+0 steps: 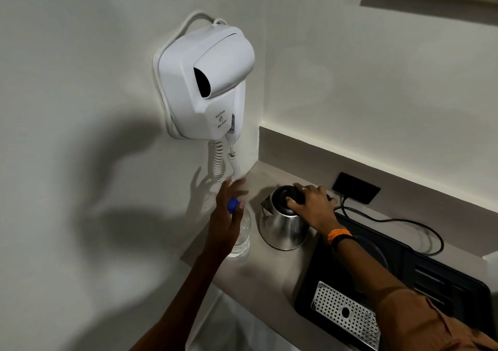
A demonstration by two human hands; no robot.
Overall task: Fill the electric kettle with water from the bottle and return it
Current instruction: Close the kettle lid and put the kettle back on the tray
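A steel electric kettle [283, 228] with a black lid stands on the beige counter [272, 272], left of its black tray. My right hand [312, 202] rests on the kettle's top, fingers curled over the lid and handle. A clear water bottle [241, 239] stands upright to the kettle's left. My left hand [229, 210] hovers over the bottle's neck with fingers spread, and a blue cap [233, 204] shows against the fingers. Whether the cap sits on the bottle or in the fingers is unclear.
A black tray [420, 278] with a round kettle base and a perforated metal drip grate [347, 313] fills the counter's right. A black cord [404, 221] runs to a dark wall socket [355, 187]. A white wall-hung hair dryer [207, 81] with coiled cord hangs above the bottle.
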